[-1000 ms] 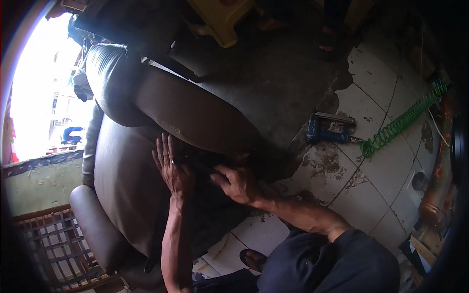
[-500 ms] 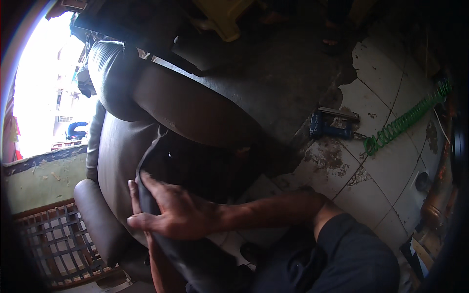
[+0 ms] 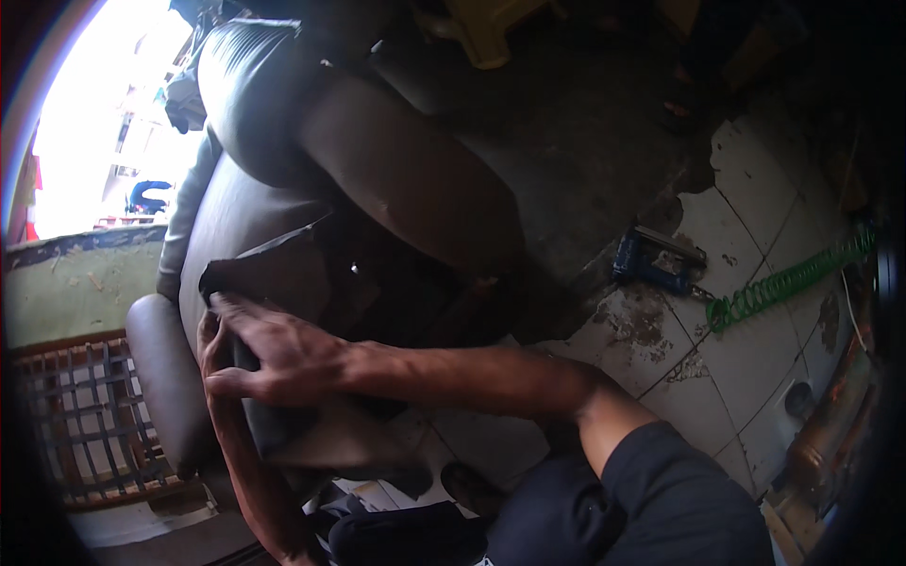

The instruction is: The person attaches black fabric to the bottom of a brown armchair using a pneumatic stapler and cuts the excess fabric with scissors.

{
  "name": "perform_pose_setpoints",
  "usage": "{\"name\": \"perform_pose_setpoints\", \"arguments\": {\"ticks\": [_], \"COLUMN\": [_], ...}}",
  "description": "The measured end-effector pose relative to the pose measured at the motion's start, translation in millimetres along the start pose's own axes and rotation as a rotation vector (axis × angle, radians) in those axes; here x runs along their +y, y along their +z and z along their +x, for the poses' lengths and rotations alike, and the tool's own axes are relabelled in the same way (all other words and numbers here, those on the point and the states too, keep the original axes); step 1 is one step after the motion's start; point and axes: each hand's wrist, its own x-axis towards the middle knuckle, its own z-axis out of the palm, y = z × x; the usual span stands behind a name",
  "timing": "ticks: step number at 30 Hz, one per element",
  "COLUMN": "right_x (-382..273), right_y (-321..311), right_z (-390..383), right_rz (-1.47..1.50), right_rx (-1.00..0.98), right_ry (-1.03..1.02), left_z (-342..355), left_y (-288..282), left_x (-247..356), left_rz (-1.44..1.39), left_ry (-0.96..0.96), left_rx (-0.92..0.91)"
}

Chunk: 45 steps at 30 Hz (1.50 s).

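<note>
A grey-brown upholstered seat [image 3: 406, 170] with a thick padded arm fills the middle, its dark cover flap [image 3: 274, 255] folded up and back toward the left. My right hand [image 3: 278, 349] reaches across from the lower right and grips the flap's left edge, fingers on top and thumb lower down. My left hand [image 3: 212, 344] comes up from below at the same edge, mostly behind my right hand, so its grip is unclear. A small shiny spot [image 3: 355, 269] shows in the seat's dark opening.
A blue pneumatic stapler [image 3: 651, 264] with a green coiled hose [image 3: 774, 292] lies on cracked tiles at right, near a rusty cylinder [image 3: 821, 424]. A webbed wooden frame [image 3: 85, 406] is at lower left, a yellow plastic stool [image 3: 481, 28] at top, another person's foot [image 3: 679, 104] at upper right.
Both hands have moved leftward from the middle of the seat. The dark flap has been lifted and folded over, and the view has shifted slightly.
</note>
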Motion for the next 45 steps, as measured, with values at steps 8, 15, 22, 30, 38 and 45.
{"name": "perform_pose_setpoints", "arguments": {"ticks": [8, 15, 22, 30, 38, 45], "right_x": [59, 125, 137, 134, 121, 128], "right_y": [-12, -12, 6, 13, 14, 9], "right_z": [-97, -90, -80, -76, -73, -77], "right_rz": [-0.583, -0.726, -0.858, -0.821, -0.754, -0.839], "right_rx": [0.423, 0.160, 0.002, 0.042, 0.013, -0.023], "right_ry": [0.208, 0.182, 0.287, 0.335, 0.297, 0.269], "left_z": [91, 104, 103, 114, 114, 127], "left_y": [-16, -20, -22, -43, -49, -55], "left_x": [0, -20, -25, -38, -46, -53], "left_rz": [0.311, 0.107, 0.029, -0.118, 0.115, 0.020], "left_ry": [0.045, 0.015, 0.040, 0.032, 0.142, 0.054], "left_rx": [0.282, 0.207, 0.198, 0.065, 0.179, 0.116]}}
